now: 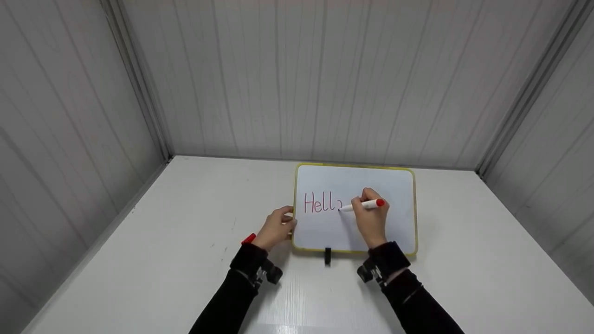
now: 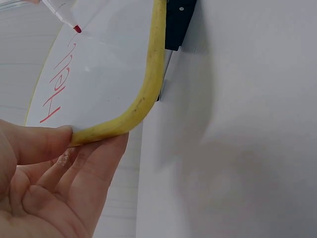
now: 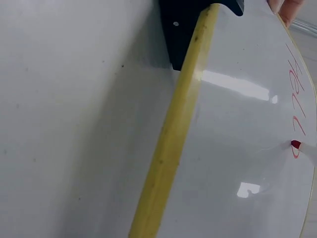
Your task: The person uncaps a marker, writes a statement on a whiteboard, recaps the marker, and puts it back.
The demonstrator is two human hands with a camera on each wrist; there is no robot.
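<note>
Table (image 1: 185,260): white, carries whiteboard (image 1: 399,185).
R hand (image 1: 370,218): pinches marker (image 1: 366,204), tip on board.
L hand (image 1: 274,228): pinches board's left edge.

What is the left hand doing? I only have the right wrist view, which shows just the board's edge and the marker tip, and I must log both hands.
Observer: The left hand holds the whiteboard at its near left corner; its thumb and fingers pinch the yellow frame.
Operator: And the writing so far?
Observer: The head view reads "Hell" in red, plus a started curve where the marker touches.
Operator: Who holds the marker?
Observer: The right hand grips it, red end pointing right.
Operator: Where is its cap?
Observer: A small red piece lies by the left wrist; I cannot tell whether it is the cap.
</note>
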